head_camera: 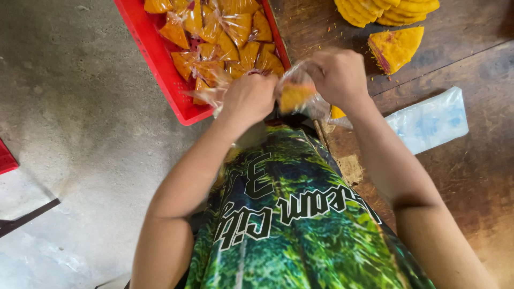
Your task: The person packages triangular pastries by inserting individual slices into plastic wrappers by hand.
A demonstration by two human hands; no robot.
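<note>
both hands are pinching one clear bag (pixel 308 104) holding an orange wedge (pixel 294 95): left hand (pixel 250 96) and right hand (pixel 337 75), beside the red crate (pixel 160 64).

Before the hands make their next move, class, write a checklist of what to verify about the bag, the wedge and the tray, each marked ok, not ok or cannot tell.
1. Both hands grip the clear plastic bag, left hand and right hand: ok.
2. One orange wedge sits inside the bag: ok.
3. Bag mouth closed: cannot tell, fingers cover it.
4. Red tray beside the left hand has free space: cannot tell.
5. Stack of empty bags lies on the wooden table: ok.
6. Unbagged wedges lie on the table: ok.
</note>
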